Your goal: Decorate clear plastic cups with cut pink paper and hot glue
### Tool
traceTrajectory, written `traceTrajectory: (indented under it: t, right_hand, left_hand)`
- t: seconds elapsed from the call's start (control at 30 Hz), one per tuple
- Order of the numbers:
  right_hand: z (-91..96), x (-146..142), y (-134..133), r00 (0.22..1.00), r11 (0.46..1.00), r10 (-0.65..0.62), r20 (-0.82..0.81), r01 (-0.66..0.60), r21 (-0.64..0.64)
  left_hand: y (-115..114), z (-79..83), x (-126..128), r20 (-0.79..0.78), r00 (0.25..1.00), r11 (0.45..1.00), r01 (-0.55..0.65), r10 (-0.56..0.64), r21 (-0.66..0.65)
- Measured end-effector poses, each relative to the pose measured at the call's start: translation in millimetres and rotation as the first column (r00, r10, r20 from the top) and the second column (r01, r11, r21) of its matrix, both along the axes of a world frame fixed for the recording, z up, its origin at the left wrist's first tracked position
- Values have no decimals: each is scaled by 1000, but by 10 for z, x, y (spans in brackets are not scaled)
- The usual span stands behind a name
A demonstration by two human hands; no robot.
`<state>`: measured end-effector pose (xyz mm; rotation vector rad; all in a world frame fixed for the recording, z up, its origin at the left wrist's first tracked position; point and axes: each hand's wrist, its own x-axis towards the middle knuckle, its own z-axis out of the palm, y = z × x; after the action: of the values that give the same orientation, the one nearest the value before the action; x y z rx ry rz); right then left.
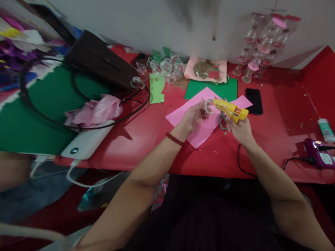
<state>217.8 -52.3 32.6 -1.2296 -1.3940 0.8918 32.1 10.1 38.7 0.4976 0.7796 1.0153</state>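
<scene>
Left hand (194, 115) and right hand (240, 131) are near each other but apart: the left pinches a clear cup (207, 108), the right grips a glue gun (227, 107), nozzle just at the cup. Both things are over a pink sheet (201, 135), scissors (220, 122) near the right hand, a phone (253, 100) farther right.

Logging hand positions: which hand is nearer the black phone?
Right. The right hand, gripping the yellow glue gun, is just below and left of the black phone; the left hand is farther left, over the pink paper.
</scene>
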Motion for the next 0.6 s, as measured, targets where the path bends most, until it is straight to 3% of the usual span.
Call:
traceTrajectory:
  t: [0.2,0.37,0.6]
  right_hand:
    - [-18,7,8,998,998,-59,-19,59,-21]
    - [-35,10,2,1000,1000,9,-1,-9,-1]
    - [-14,6,2,1000,1000,-4,-6,5,19]
  left_hand:
    - [-10,-3,8,-25,1000,999,5,-5,32]
    - [-2,-26,-3,-3,1000,1000,4,-4,26]
    - [14,-49,-11,-8,1000,1000,1,-1,23]
